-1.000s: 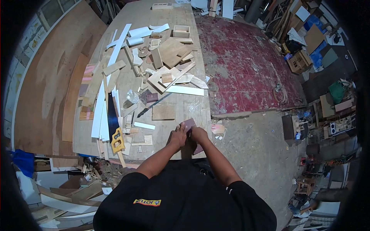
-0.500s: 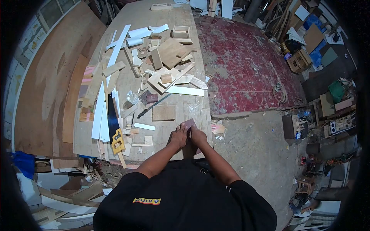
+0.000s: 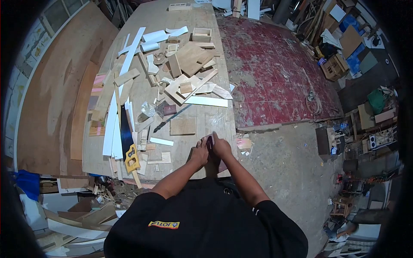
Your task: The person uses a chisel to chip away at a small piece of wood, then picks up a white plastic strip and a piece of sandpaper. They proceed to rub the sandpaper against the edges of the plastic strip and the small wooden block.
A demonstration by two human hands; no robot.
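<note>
My left hand (image 3: 199, 152) lies near the front right corner of the workbench, fingers stretched forward and pressing down. Close beside it, my right hand (image 3: 222, 148) is closed, its fingers bent over something they hide. Between the two hands shows a narrow strip of a reddish-brown sheet that looks like sandpaper (image 3: 210, 142); another bit of it appears beside my right forearm. A flat rectangular wood block (image 3: 183, 127) rests just beyond my left hand.
A handsaw with a yellow handle (image 3: 131, 158) lies at the left. Wood offcuts (image 3: 193, 58), white strips (image 3: 206, 101), a dark file-like bar (image 3: 172, 118) and a clear plastic bag (image 3: 147, 109) cover the workbench (image 3: 189, 21). Its right edge drops to a concrete floor (image 3: 279, 159).
My right hand has slid forward, away from my body, and covers the far part of the reddish-brown sheet. My left hand stays in nearly the same place.
</note>
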